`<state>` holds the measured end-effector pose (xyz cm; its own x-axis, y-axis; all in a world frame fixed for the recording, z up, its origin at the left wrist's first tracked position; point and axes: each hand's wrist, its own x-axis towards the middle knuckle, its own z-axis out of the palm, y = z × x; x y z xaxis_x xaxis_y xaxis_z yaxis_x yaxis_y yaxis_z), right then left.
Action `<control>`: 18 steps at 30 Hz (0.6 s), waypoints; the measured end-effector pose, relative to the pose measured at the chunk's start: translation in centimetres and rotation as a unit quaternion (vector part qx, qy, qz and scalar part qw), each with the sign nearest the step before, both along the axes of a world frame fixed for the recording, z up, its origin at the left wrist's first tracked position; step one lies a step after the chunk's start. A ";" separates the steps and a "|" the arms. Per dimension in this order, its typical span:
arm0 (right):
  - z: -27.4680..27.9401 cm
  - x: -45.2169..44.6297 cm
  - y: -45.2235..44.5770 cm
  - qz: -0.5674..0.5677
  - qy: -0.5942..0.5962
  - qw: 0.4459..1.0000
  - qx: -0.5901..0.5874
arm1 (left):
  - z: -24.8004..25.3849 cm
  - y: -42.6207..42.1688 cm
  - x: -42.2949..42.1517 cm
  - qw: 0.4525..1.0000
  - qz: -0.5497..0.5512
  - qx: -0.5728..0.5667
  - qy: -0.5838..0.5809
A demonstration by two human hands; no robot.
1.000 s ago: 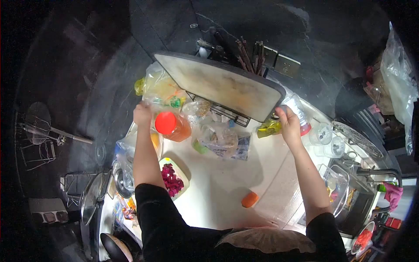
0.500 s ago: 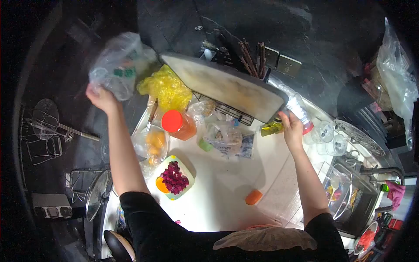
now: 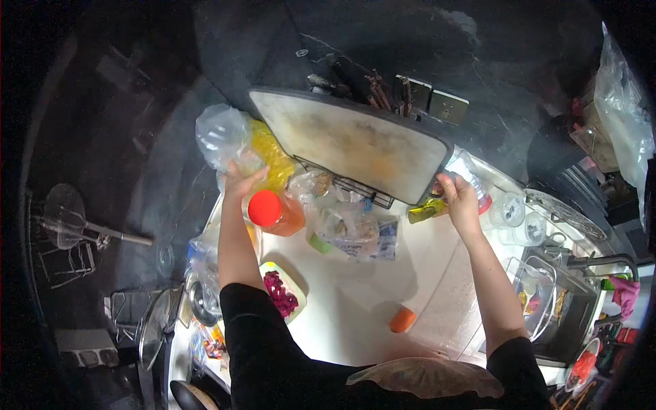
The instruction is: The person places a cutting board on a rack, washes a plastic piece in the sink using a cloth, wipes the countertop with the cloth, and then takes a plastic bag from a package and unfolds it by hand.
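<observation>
My right hand (image 3: 461,203) grips the lower right corner of a large cutting board (image 3: 355,140). Dark-edged and stained, the board stands tilted at the back of the counter. My left hand (image 3: 242,181), fingers apart, is against the lower part of a clear plastic bag (image 3: 222,133). Beside that bag is a crumpled yellow plastic bag (image 3: 270,157), partly behind the board's left end. Just below my left hand stands an orange jar with a red lid (image 3: 265,208). A yellow-green packet (image 3: 427,210) lies under my right hand.
A carrot piece (image 3: 402,319) lies on the white counter (image 3: 355,294). A container of diced purple food (image 3: 280,294) is partly hidden by my left arm. Small plastic bags (image 3: 348,229) lie mid-counter; clear cups (image 3: 509,208) and the sink (image 3: 570,342) are at right.
My left hand has moved right and down with the clear bag, which now rests against the yellow bag; its fingers have spread. My right hand still holds the cutting board.
</observation>
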<state>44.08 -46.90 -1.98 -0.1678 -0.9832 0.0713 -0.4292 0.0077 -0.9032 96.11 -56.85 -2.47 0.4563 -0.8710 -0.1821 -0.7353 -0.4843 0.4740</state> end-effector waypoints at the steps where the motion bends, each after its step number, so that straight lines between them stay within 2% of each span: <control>1: -0.2 -0.1 -0.1 0.002 -0.012 1.000 -0.001 | -0.7 -0.3 -0.2 0.996 -0.001 0.040 -0.076; 2: -0.4 -0.2 -0.2 -0.004 -0.011 1.000 0.000 | -1.1 -0.7 -0.6 0.985 -0.003 0.081 -0.152; 3: -0.6 -0.2 -0.3 -0.005 -0.016 1.000 0.005 | -2.5 -1.6 0.0 0.985 -0.008 0.084 -0.152; 5: -0.9 -0.2 -0.1 -0.008 -0.022 1.000 0.016 | -5.6 -3.1 2.1 0.958 -0.099 0.110 -0.246; 6: -0.7 -0.1 0.0 -0.009 -0.025 0.999 0.023 | -8.2 -3.9 4.1 0.957 -0.103 0.112 -0.247; 8: -0.6 0.0 0.0 -0.009 -0.027 0.999 0.028 | -12.3 -5.4 7.5 0.904 -0.186 -0.021 -0.384; 9: -0.7 0.1 -0.1 -0.007 -0.024 1.000 0.013 | -10.5 -4.6 6.5 0.904 -0.186 -0.023 -0.384; 11: -0.2 0.0 0.1 -0.006 -0.019 1.000 -0.003 | -5.4 -2.3 4.6 0.922 -0.059 -0.264 -0.276; 13: 1.0 0.2 0.3 -0.012 -0.025 0.999 0.036 | 0.7 -0.6 3.3 0.898 -0.025 -0.383 -0.216; 15: 1.2 0.3 0.4 -0.017 -0.028 0.999 0.040 | 7.3 2.2 1.5 0.885 0.025 -0.429 -0.182; 16: 1.2 0.3 0.4 -0.023 -0.029 0.998 0.046 | 9.1 3.1 1.0 0.814 0.009 -0.563 -0.143; 17: 0.8 0.2 0.3 -0.023 -0.031 0.998 0.046 | 10.3 4.4 2.0 0.832 0.077 -0.543 -0.088; 18: 0.1 0.0 -0.1 -0.033 0.025 0.998 0.045 | 13.4 7.5 -0.8 0.832 0.091 -0.546 0.044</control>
